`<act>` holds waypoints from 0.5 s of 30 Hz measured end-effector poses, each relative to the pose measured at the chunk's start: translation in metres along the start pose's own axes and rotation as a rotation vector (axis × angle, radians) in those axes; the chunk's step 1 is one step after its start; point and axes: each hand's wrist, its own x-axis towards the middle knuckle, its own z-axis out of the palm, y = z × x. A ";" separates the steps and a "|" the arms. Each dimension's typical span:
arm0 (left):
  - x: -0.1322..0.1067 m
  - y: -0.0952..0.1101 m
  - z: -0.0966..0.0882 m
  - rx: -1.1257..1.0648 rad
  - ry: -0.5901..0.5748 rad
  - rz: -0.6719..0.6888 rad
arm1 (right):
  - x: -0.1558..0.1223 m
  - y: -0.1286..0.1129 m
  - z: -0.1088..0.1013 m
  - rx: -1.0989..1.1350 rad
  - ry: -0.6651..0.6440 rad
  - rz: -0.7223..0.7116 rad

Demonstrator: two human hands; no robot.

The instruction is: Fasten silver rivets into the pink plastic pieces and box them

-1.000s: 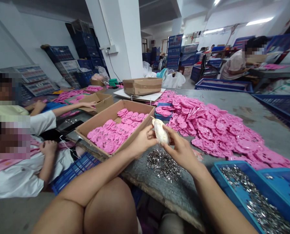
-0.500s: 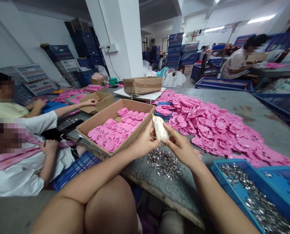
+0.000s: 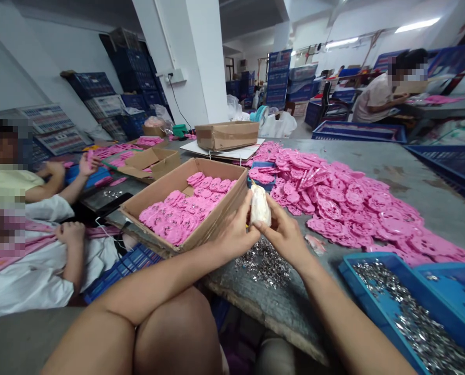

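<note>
Both my hands hold a small whitish wrapped packet [image 3: 259, 207] above the table's near edge. My left hand [image 3: 234, 232] grips its left side with the thumb up along it. My right hand [image 3: 285, 234] pinches its lower right side. Below them lies a loose heap of small shiny metal pieces [image 3: 264, 263] on the grey table [image 3: 404, 177]. A cardboard box [image 3: 185, 200] of pink plastic parts stands just left of my left hand. A big spread of pink plastic parts [image 3: 345, 203] covers the table to the right.
A blue tray [image 3: 377, 299] of metal pieces sits at the near right. A closed carton [image 3: 227, 135] stands at the back by a white pillar [image 3: 193, 62]. Two people sit at the left [image 3: 40, 245]; another person works at a far table [image 3: 377, 94]. Blue crates stack behind.
My hands have turned the packet more upright and drawn it slightly nearer the box. The person at the left has pulled an arm back from the small open carton.
</note>
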 end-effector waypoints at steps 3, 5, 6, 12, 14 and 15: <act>-0.001 0.002 0.000 0.023 -0.001 -0.028 | -0.001 0.000 0.001 0.027 0.008 0.002; -0.001 0.002 0.000 0.016 -0.004 -0.046 | -0.001 0.002 0.002 0.053 0.009 0.004; -0.001 0.002 0.000 0.016 -0.007 -0.055 | -0.001 0.003 0.003 0.077 0.007 0.008; -0.006 -0.001 -0.006 0.012 -0.118 -0.026 | 0.002 0.006 0.006 0.265 -0.032 0.092; -0.008 0.000 -0.009 0.003 -0.183 -0.013 | 0.002 0.004 0.007 0.301 -0.037 0.111; -0.009 0.000 -0.010 0.013 -0.201 -0.012 | 0.002 0.003 0.007 0.315 -0.043 0.116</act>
